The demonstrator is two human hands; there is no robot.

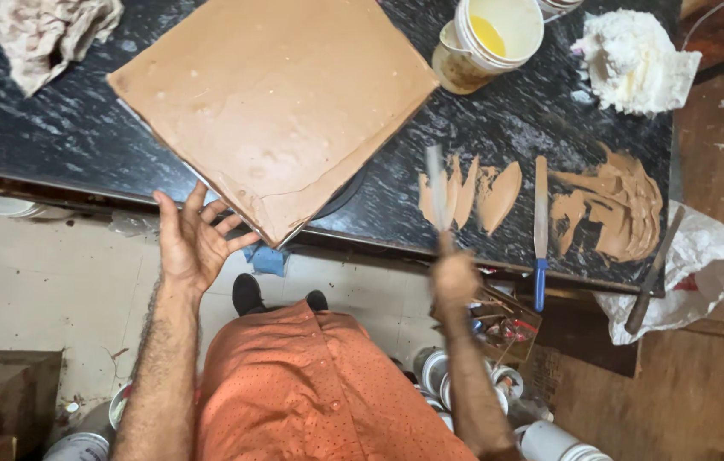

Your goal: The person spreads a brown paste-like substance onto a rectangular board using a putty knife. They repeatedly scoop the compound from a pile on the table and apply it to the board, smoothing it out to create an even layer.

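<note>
The right hand (454, 277) and its putty knife (436, 192) are smeared by motion blur (the grip cannot be read). The brown board (272, 102) is cut off by the top edge.

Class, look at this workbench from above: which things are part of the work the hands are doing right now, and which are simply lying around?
In use:
- left hand at the edge of the brown-coated square panel
- right hand holding a blurred putty knife
- brown putty smears

Lying about:
- blue-handled knife
- bucket of yellow liquid
- white rag
- crumpled cloth
- tins on the floor
</note>
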